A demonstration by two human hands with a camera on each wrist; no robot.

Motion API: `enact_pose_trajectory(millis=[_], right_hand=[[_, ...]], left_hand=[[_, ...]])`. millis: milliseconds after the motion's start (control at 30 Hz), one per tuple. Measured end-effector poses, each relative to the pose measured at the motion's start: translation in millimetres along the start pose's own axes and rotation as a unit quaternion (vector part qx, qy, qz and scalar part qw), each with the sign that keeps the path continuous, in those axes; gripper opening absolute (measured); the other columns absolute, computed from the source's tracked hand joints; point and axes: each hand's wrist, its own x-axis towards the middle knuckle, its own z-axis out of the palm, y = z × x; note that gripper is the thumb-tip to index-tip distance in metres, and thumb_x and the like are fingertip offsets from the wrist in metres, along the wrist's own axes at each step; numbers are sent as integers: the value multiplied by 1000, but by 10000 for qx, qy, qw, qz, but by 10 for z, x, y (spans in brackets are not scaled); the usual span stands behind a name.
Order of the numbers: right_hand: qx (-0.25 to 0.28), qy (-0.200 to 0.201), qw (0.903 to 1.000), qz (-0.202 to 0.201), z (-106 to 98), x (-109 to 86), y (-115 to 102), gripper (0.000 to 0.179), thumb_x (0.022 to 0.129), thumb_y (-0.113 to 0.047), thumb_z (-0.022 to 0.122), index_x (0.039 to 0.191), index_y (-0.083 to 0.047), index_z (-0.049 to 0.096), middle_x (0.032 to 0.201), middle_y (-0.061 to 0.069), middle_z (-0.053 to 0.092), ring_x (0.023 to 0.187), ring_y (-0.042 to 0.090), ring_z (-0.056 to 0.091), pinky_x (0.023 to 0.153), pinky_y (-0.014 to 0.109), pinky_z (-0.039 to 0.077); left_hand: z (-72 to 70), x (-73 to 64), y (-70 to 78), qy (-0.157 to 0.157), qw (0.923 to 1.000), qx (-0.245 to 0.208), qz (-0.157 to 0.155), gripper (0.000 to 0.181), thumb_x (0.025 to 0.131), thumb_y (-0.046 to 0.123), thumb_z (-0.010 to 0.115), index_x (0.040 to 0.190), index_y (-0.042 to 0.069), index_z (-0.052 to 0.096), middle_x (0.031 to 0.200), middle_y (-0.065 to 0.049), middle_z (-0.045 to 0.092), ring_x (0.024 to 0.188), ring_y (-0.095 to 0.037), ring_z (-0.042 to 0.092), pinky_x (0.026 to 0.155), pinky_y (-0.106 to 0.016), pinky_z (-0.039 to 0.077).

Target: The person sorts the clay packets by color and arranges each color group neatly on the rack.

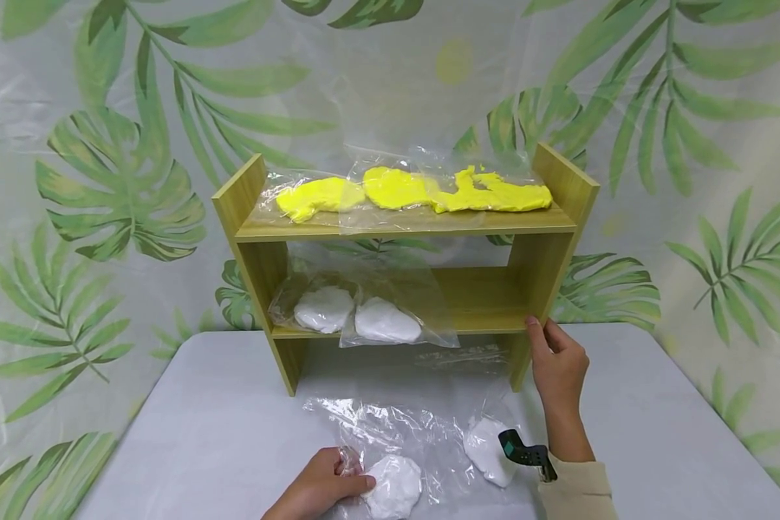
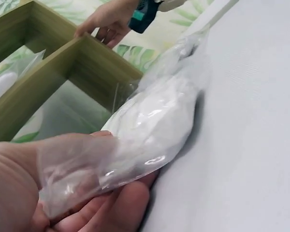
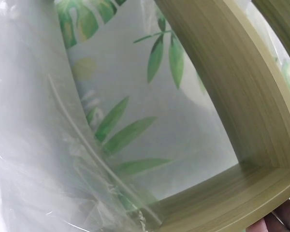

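Observation:
My left hand (image 1: 317,485) pinches a clear plastic bag with a flattened lump of white, dough-like clay (image 1: 395,490), thumb on top. The left wrist view shows the bagged white lump (image 2: 152,118) tilted just above the tabletop, fingers curled beneath it. With my right hand (image 1: 560,368) I grip the right side panel of a two-tier wooden shelf (image 1: 541,271), at the height of its lower board. In the right wrist view only the fingertips (image 3: 282,220) show at the panel's edge. A second bagged white lump (image 1: 487,449) lies on the table between the hands.
The upper board (image 1: 403,232) carries several bagged yellow lumps (image 1: 396,189) in a row. Two bagged white lumps (image 1: 325,309) rest on the left half of the lower board (image 1: 481,320). The shelf stands on a white table (image 1: 188,433) before a leaf-patterned cloth (image 1: 390,72).

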Motion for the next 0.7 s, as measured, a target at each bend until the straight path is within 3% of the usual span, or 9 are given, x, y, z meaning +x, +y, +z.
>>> enact_pose_trajectory(millis=[133,233,367,433,533,633,700], right_hand=[[-9,12,10000,20,5,-4,-2,45,93,-48,58,119,-14,70,107,7,72,95,17,66,67,3,40],[-24,72,10000,5,5,-2,2,43,93,-48,59,118,-15,71,105,7,72,88,1,62,67,4,41],[-27,147,9999,-17,3,6,14,41,92,-47,60,116,-15,72,103,7,72,81,-13,55,68,5,41],[-32,145,9999,-15,4,8,19,42,92,-47,60,116,-15,72,103,7,72,84,-8,58,68,5,41],[-32,83,10000,31,9,6,24,43,92,-48,59,118,-16,71,106,6,72,92,8,64,69,5,41],[-10,68,10000,59,14,4,23,44,92,-49,59,118,-16,71,107,6,72,95,14,66,69,5,41],[12,82,9999,60,15,3,21,43,92,-48,59,118,-16,71,106,6,72,93,10,65,69,5,42]], left_hand=[[-70,-1,-37,-398,9987,10,333,41,88,15,68,67,-6,40,65,7,43,61,-2,45,60,-17,41],[-105,1,-42,-550,9969,-11,556,44,90,14,65,64,-9,38,71,8,46,68,-1,47,65,-16,43],[-118,5,-33,-606,9964,-269,529,38,92,12,60,67,-13,45,81,4,46,73,0,49,69,-15,45],[-119,2,-30,-578,9963,-489,409,29,94,10,57,84,-17,54,90,-5,52,79,-2,53,71,-15,48],[-111,-3,-31,-483,9936,-998,200,39,95,8,54,116,-24,46,106,-16,56,85,-11,60,71,-20,53],[-106,-14,-35,-380,9871,-1550,144,48,93,4,51,129,-24,34,108,-18,59,85,-15,62,71,-24,55],[-95,-15,-33,-305,9833,-1790,75,48,92,4,51,129,-20,33,102,-7,58,81,-14,62,70,-25,54]])
